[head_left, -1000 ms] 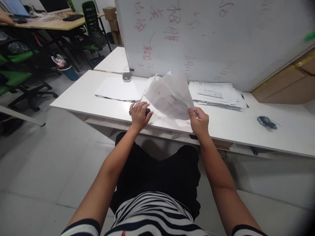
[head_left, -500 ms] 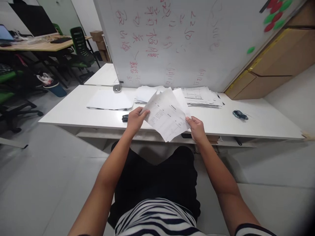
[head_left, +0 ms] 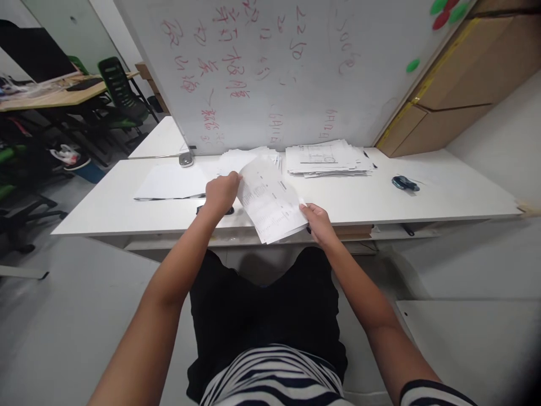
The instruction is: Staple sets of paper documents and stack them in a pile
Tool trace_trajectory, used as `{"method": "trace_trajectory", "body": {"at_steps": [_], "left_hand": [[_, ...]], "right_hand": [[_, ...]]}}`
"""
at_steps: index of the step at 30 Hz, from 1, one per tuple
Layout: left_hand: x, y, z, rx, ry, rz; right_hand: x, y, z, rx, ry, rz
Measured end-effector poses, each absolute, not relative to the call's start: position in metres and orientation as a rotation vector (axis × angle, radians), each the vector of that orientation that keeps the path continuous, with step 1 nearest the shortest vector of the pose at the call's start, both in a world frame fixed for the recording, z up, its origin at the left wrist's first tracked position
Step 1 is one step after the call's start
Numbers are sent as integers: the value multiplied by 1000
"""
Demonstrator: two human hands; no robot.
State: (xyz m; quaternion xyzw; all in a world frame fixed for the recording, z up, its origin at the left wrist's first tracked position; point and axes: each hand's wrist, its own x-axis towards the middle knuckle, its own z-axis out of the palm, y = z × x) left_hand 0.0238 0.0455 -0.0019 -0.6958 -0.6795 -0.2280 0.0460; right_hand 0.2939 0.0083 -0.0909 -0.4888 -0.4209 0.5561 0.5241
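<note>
I hold a bundle of printed sheets (head_left: 270, 202) over the front edge of the white table (head_left: 443, 197). My left hand (head_left: 220, 193) grips the bundle's upper left corner, fingers closed on it. At the lower right corner my right hand (head_left: 318, 223) pinches the paper. A small black object (head_left: 200, 210) lies on the table just under my left hand. Behind the bundle lies a loose pile of papers (head_left: 236, 160).
A stack of printed papers (head_left: 327, 158) lies near the whiteboard (head_left: 274, 67). A single white sheet (head_left: 171, 181) lies at the left, a dark blue object (head_left: 404, 182) at the right. Green chairs (head_left: 122, 93) and a wooden desk (head_left: 51, 96) stand at far left.
My left hand left the black object on the table and took hold of the papers. Both hands now hold the bundle lower and flatter. The view tilted upward.
</note>
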Motion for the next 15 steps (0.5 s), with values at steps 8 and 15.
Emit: {"method": "trace_trajectory", "body": {"at_steps": [8, 15], "left_hand": [[31, 91, 8, -2446, -2450, -1120], [37, 141, 3, -1896, -2777, -1975]], "right_hand": [[300, -14, -104, -1215, -928, 1465], [302, -16, -131, -1250, -992, 1347]]}}
